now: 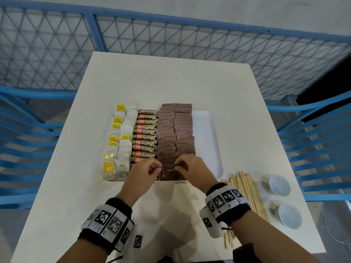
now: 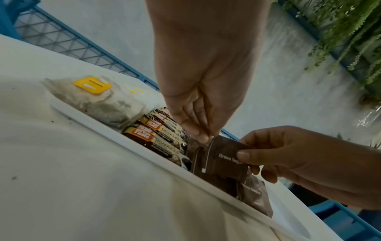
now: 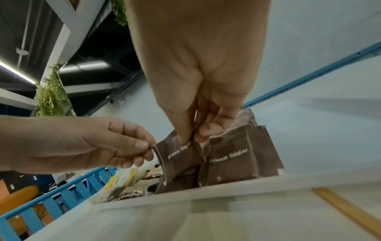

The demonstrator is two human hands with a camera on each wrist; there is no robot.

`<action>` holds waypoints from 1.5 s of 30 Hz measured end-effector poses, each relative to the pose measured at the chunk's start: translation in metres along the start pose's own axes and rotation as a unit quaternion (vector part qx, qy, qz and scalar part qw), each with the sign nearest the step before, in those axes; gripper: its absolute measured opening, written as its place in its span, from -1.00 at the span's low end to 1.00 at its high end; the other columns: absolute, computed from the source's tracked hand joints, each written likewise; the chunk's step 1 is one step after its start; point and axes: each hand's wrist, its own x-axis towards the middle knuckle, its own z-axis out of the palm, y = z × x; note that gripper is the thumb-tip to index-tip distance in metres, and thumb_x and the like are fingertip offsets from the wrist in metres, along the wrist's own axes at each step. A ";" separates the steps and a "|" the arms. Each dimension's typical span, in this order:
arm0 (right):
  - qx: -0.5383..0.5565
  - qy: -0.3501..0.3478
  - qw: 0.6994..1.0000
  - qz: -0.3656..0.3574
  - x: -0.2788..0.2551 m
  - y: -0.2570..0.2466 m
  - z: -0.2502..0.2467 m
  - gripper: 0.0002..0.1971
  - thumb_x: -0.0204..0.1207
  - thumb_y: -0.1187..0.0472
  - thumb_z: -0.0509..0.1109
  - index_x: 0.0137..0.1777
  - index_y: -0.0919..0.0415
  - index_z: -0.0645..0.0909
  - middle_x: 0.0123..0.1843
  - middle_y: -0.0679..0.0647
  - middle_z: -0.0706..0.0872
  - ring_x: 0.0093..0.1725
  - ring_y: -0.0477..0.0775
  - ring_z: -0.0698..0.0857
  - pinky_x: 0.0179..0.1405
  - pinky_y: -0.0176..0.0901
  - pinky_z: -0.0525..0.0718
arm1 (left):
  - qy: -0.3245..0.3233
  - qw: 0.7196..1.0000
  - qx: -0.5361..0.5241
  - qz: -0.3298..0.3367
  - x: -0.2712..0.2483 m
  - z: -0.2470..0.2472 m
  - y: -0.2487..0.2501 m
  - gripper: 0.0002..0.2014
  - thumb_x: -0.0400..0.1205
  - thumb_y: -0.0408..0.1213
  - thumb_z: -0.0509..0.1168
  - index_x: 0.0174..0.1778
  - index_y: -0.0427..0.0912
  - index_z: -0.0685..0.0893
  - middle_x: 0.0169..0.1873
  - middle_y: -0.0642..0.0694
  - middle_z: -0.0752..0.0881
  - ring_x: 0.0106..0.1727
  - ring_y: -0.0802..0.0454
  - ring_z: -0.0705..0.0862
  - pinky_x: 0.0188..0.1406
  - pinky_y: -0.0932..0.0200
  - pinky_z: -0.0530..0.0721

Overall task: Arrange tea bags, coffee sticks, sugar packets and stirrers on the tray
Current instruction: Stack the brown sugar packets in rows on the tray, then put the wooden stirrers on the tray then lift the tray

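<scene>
Nearest us, our left hand [image 1: 145, 172] and right hand [image 1: 191, 168] are pinching one brown sugar packet [image 1: 170, 173] between them, each grip closing thumb against fingertips on an upper corner: the left hand is taking the left corner, the right hand the right corner. The packet is a dark brown paper sachet with a pale seam line along its edge and white lettering reading "Brown Sugar" in the wrist views. It is hanging upright below both grips, its lower edge sitting down among other packets at the near rim of the white tray [image 1: 209, 133].

Just to the right, lying on the white surface [image 1: 171, 76] outside the tray, we are seeing a bundle of wooden stirrers [image 1: 245, 188] and, beyond them to the right, two small white cups [image 1: 279, 185].

Farther out, the tray is carrying its rows running away from us: two overlapping columns of brown sugar packets [image 1: 175, 130] in the middle, a column of coffee sticks [image 1: 146, 136] printed "Granules" just left of them, and tea bags [image 1: 118, 143] with yellow tags along the left edge. The right strip of the tray is showing bare white.

Past the surface, a blue mesh fence [image 1: 171, 40] is standing.
</scene>
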 end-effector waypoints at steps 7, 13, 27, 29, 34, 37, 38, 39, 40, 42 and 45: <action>-0.034 -0.002 0.999 0.007 0.000 0.004 0.015 -0.85 0.51 0.24 0.40 0.02 0.28 0.65 0.04 0.13 0.67 -0.10 -0.09 0.47 -0.05 -0.38 0.41 | -0.004 0.999 0.047 0.024 0.007 -0.002 -0.008 -0.93 0.55 -0.42 0.36 -0.13 -0.21 0.73 -0.37 0.17 0.63 -0.32 0.29 0.59 -0.30 0.52 0.48; -0.057 0.070 0.996 -0.023 -0.011 0.005 0.025 -0.69 0.47 0.25 0.44 0.20 0.24 0.57 0.16 0.13 0.57 0.05 0.07 0.59 0.10 -0.19 0.61 | -0.017 0.998 0.044 0.030 0.001 -0.008 -0.012 -0.91 0.56 -0.43 0.33 -0.10 -0.20 0.71 -0.34 0.13 0.64 -0.29 0.31 0.60 -0.32 0.50 0.51; -0.145 0.285 0.929 0.185 -0.141 0.087 0.010 -0.78 0.33 0.31 0.47 -0.05 0.40 0.65 -0.09 0.32 0.66 -0.10 0.38 0.65 -0.04 0.06 0.60 | -0.261 0.956 0.106 0.079 -0.030 0.068 0.029 -0.84 0.62 -0.34 0.23 0.01 -0.20 0.71 -0.04 -0.03 0.72 -0.10 0.14 0.62 -0.13 0.43 0.49; -0.136 0.257 0.933 0.213 -0.151 0.101 0.007 -0.65 0.39 0.11 0.26 -0.02 0.42 0.61 -0.03 0.37 0.63 -0.06 0.41 0.64 -0.01 0.15 0.63 | -0.266 0.957 0.103 0.051 -0.029 0.088 0.038 -0.83 0.61 -0.33 0.23 0.04 -0.22 0.70 0.00 -0.08 0.72 -0.10 0.12 0.62 -0.12 0.40 0.49; -0.113 0.227 0.939 0.234 -0.152 0.122 -0.004 -0.67 0.32 0.25 0.45 0.02 0.43 0.54 -0.06 0.36 0.61 -0.11 0.42 0.61 -0.07 0.17 0.62 | -0.219 0.973 0.071 -0.026 -0.029 0.129 0.055 -0.79 0.58 -0.34 0.29 0.12 -0.25 0.67 0.00 -0.14 0.72 -0.04 0.04 0.64 -0.17 0.38 0.44; -0.109 0.208 0.941 0.242 -0.148 0.128 -0.008 -0.66 0.38 0.26 0.48 0.10 0.41 0.54 0.04 0.34 0.62 0.00 0.39 0.60 0.03 0.16 0.59 | -0.188 0.979 0.051 -0.053 -0.030 0.147 0.064 -0.80 0.56 -0.33 0.33 0.09 -0.23 0.68 -0.06 -0.08 0.71 -0.07 0.12 0.62 -0.26 0.48 0.42; -0.105 0.201 0.946 0.233 -0.146 0.127 -0.009 -0.68 0.42 0.26 0.44 0.12 0.39 0.54 0.07 0.31 0.61 0.05 0.36 0.58 0.08 0.15 0.57 | -0.178 0.981 0.042 -0.062 -0.030 0.151 0.066 -0.80 0.55 -0.32 0.35 0.07 -0.23 0.68 -0.10 -0.06 0.70 -0.08 0.11 0.63 -0.25 0.49 0.44; -0.095 0.194 0.951 0.220 -0.146 0.126 -0.011 -0.70 0.45 0.29 0.40 0.15 0.36 0.52 0.10 0.29 0.60 0.09 0.33 0.56 0.13 0.12 0.55 | -0.170 0.982 0.033 -0.071 -0.031 0.155 0.068 -0.81 0.54 -0.31 0.37 0.06 -0.23 0.68 -0.12 -0.05 0.70 -0.08 0.09 0.65 -0.20 0.46 0.46; -0.075 0.185 0.957 0.210 -0.145 0.124 -0.012 -0.69 0.47 0.32 0.37 0.20 0.34 0.49 0.14 0.27 0.57 0.12 0.29 0.53 0.19 0.07 0.53 | -0.164 0.983 0.022 -0.080 -0.032 0.159 0.070 -0.80 0.53 -0.30 0.39 0.05 -0.23 0.68 -0.12 -0.06 0.70 -0.07 0.06 0.67 -0.14 0.41 0.48; -0.028 0.163 0.965 0.203 -0.146 0.121 -0.017 -0.61 0.48 0.38 0.32 0.31 0.32 0.41 0.21 0.24 0.51 0.19 0.22 0.48 0.24 -0.08 0.45 | -0.154 0.983 0.007 -0.098 -0.034 0.166 0.073 -0.79 0.52 -0.29 0.41 0.05 -0.22 0.67 -0.11 -0.07 0.70 -0.04 0.01 0.68 -0.06 0.32 0.50; 0.029 0.154 0.965 0.210 -0.145 0.120 -0.021 -0.53 0.50 0.34 0.35 0.39 0.30 0.33 0.22 0.21 0.53 0.20 0.14 0.50 0.14 -0.30 0.41 | -0.142 0.983 -0.006 -0.119 -0.037 0.170 0.079 -0.76 0.52 -0.27 0.42 0.07 -0.21 0.64 -0.11 -0.04 0.67 -0.06 0.03 0.65 -0.04 0.28 0.54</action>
